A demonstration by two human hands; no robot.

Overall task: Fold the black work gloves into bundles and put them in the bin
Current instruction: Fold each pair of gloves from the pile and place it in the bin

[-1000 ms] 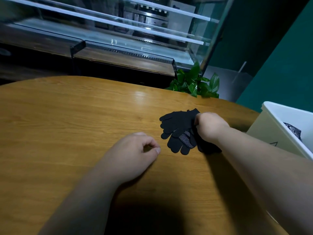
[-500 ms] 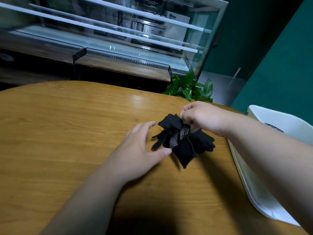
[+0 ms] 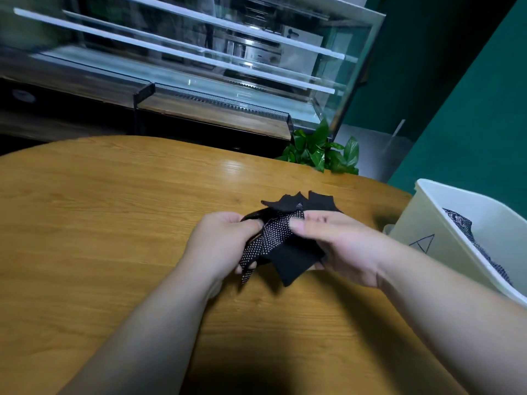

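Over grained wood table [image 3: 114, 209], left hand [image 3: 219, 246] and right hand [image 3: 339, 249] grip dotted black gloves [image 3: 285, 243].

bin [image 3: 436, 223] right, open tabletop [image 3: 99, 223] left

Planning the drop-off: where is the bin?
In the head view, the bin stands at the table's right edge, just right of the right hand holding the gloves.

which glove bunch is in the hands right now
The black gloves above the table, gripped by left hand and right hand; the other gloves lie inside the white bin.
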